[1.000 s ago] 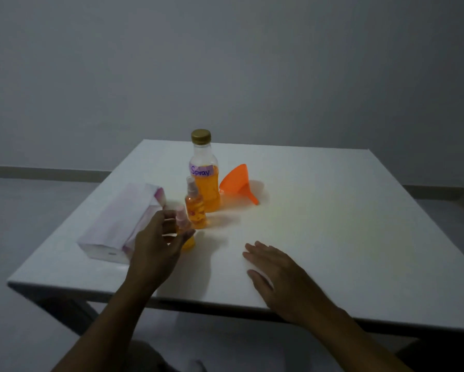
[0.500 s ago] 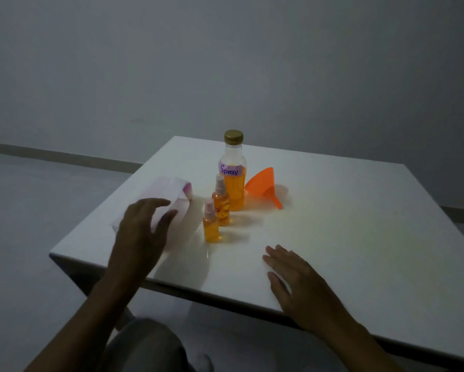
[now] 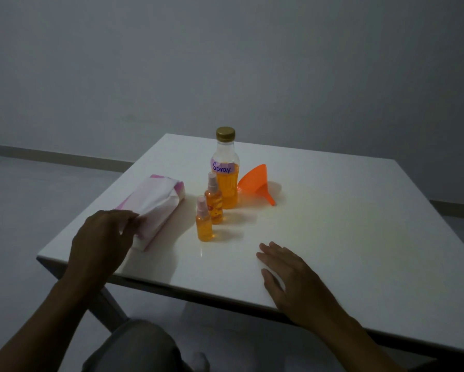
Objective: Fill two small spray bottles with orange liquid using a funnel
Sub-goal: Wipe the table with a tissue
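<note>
Two small spray bottles with pink caps stand upright near the table's middle, both holding orange liquid: the nearer one [image 3: 204,224] and one just behind it [image 3: 214,204]. Behind them stands a larger capped bottle [image 3: 226,183] labelled "Spray", partly full of orange liquid. An orange funnel [image 3: 255,181] lies on its side to that bottle's right. My left hand [image 3: 102,240] is at the near end of a pink-and-white tissue pack [image 3: 158,202], fingertips pinched on the white tissue. My right hand [image 3: 292,275] lies flat on the table, fingers apart, holding nothing.
The white table [image 3: 346,216] has its near edge just under my wrists and its left corner by my left forearm. A grey wall and floor lie beyond. My knee shows below the table edge.
My left hand let go of the nearer small spray bottle, which now stands alone, and moved left onto the tissue pack. The view shifted left. My right hand stayed flat.
</note>
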`<state>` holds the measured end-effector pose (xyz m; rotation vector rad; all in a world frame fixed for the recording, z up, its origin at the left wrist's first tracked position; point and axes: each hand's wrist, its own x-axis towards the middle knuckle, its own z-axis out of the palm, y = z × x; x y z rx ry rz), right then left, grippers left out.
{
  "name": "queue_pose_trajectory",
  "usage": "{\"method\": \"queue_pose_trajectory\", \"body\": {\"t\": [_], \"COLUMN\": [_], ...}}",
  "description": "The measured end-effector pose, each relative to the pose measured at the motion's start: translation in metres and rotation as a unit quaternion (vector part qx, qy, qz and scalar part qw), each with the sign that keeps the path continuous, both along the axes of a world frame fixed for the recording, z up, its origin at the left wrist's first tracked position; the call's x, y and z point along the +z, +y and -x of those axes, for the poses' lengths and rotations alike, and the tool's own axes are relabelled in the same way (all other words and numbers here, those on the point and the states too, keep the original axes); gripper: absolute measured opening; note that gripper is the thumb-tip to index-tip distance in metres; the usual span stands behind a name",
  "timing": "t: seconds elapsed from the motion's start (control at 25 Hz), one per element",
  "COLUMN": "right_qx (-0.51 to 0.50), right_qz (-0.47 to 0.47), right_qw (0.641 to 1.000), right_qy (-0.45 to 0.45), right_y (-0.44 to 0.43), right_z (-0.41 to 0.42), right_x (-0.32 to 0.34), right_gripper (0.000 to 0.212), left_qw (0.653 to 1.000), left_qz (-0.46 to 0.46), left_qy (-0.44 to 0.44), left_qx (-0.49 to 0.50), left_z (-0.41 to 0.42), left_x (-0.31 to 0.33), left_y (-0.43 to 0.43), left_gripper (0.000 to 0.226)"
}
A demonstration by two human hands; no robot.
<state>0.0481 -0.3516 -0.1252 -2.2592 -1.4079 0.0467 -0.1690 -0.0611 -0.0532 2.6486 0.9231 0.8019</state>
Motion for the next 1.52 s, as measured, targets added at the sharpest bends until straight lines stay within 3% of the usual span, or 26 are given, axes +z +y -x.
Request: {"method": "queue_pose_trajectory", "body": {"t": [0.24, 0.4, 0.52, 0.6, 0.68, 0.84, 0.92, 1.04, 1.2, 1.32, 1.44, 1.52], "right_qx": [0.002, 0.009, 0.014, 0.008, 0.003, 0.061, 0.078, 0.013, -0.13, -0.219, -0.27, -0.283], "right_qz": [0.003, 0.004, 0.001, -0.06, -0.112, -0.086, -0.055, -0.065, -0.101, -0.095, -0.006, -0.014], "right_qw": [1.0, 1.0, 0.997, 0.99, 0.978, 0.956, 0.944, 0.928, 0.899, 0.904, 0.939, 0.953], "right_qy": [0.006, 0.019, 0.075, 0.131, 0.176, 0.275, 0.315, 0.367, 0.405, 0.356, 0.212, 0.103], "right_y": [0.001, 0.0, -0.001, -0.001, -0.001, -0.008, -0.018, -0.037, -0.056, -0.058, -0.051, -0.048], "right_z": [-0.001, -0.002, -0.002, 0.004, 0.012, 0.015, 0.003, -0.02, -0.05, -0.066, -0.075, -0.076], "right_x": [0.001, 0.001, 0.011, 0.026, 0.047, 0.081, 0.09, 0.099, 0.095, 0.082, 0.067, 0.059], "right_gripper": [0.065, 0.063, 0.052, 0.048, 0.058, 0.076, 0.057, 0.025, 0.021, 0.022, 0.032, 0.041], "left_qw": [0.997, 0.991, 0.981, 0.97, 0.955, 0.911, 0.898, 0.886, 0.859, 0.878, 0.911, 0.922], "left_qz": [-0.066, -0.11, -0.11, -0.08, -0.028, 0.108, 0.136, 0.216, 0.352, 0.336, 0.265, 0.222], "left_qy": [-0.047, -0.054, -0.054, -0.03, -0.011, 0.022, 0.022, -0.001, -0.019, -0.053, -0.073, -0.08], "left_qx": [-0.013, -0.05, -0.148, -0.226, -0.294, -0.396, -0.419, -0.41, -0.372, -0.336, -0.309, -0.308], "left_z": [0.008, 0.015, 0.014, 0.008, -0.004, -0.047, -0.073, -0.107, -0.155, -0.191, -0.22, -0.227], "left_x": [0.021, 0.034, 0.049, 0.057, 0.063, 0.064, 0.06, 0.048, 0.02, -0.005, -0.028, -0.038], "left_y": [-0.012, -0.023, -0.034, -0.044, -0.06, -0.098, -0.112, -0.121, -0.125, -0.13, -0.135, -0.136], "left_gripper": [0.043, 0.037, 0.027, 0.024, 0.03, 0.03, 0.02, 0.019, 0.036, 0.032, 0.031, 0.033]}}
